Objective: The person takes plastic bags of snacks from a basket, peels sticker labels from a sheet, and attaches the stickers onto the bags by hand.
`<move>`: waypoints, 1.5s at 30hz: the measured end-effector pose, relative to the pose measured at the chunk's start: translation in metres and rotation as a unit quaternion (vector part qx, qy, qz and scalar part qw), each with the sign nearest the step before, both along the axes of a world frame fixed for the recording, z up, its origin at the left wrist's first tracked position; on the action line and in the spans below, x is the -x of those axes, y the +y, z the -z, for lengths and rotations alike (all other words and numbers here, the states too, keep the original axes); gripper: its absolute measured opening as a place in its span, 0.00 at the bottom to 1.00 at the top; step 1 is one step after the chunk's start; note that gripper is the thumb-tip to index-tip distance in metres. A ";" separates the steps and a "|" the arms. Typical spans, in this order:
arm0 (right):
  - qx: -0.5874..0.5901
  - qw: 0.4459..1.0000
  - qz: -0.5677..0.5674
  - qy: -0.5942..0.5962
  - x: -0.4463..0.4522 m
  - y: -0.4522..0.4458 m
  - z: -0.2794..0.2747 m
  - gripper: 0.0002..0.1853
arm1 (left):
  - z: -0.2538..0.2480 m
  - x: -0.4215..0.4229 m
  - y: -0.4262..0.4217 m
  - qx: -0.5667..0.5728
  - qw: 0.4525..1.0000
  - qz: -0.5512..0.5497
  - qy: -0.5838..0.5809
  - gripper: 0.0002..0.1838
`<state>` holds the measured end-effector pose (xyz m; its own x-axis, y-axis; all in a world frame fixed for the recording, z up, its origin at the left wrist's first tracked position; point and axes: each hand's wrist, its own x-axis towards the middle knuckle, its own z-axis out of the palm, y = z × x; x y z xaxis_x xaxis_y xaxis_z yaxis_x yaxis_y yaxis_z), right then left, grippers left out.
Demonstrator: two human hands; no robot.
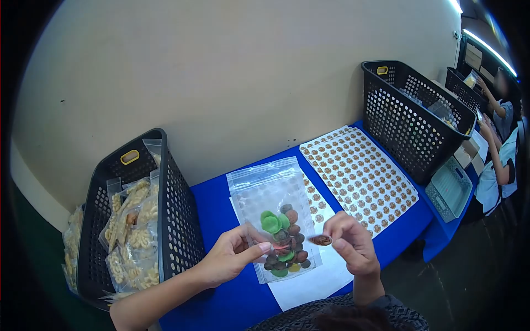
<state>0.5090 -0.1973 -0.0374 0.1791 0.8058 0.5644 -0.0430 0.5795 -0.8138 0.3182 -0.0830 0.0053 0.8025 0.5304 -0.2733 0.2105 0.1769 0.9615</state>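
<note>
While my left hand (pixel 238 251) pinches the pouch (pixel 281 218), probably to steady it, my right hand (pixel 353 243) nips tight on a brown label (pixel 320 240) at the pouch's three o'clock.

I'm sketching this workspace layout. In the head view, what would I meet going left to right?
Bags outside the basket → left basket → held bag → right hand → right basket → co-workers.
</note>
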 end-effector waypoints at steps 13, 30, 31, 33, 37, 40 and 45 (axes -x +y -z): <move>-0.060 0.976 0.209 -0.019 0.023 0.015 -0.002 0.10 | 0.002 0.000 -0.004 -0.038 0.999 0.000 -0.001 0.10; -0.050 0.974 0.215 -0.055 0.035 0.034 0.006 0.09 | 0.003 0.001 -0.004 -0.058 0.998 0.032 -0.009 0.09; -0.050 0.974 0.214 -0.055 0.036 0.035 0.006 0.09 | 0.004 0.002 -0.004 -0.057 0.998 0.031 -0.009 0.09; -0.050 0.973 0.217 -0.061 0.036 0.035 0.005 0.09 | 0.006 0.002 -0.004 -0.076 0.996 0.035 -0.013 0.10; -0.050 0.973 0.218 -0.057 0.036 0.034 0.005 0.09 | 0.006 0.003 -0.005 -0.127 0.991 0.045 -0.022 0.10; -0.046 0.974 0.213 -0.058 0.036 0.033 0.007 0.08 | 0.003 0.003 -0.008 -0.144 0.989 0.041 0.008 0.10; -0.049 0.973 0.214 -0.074 0.036 0.033 0.007 0.08 | -0.001 0.003 -0.011 -0.182 0.981 0.067 0.004 0.11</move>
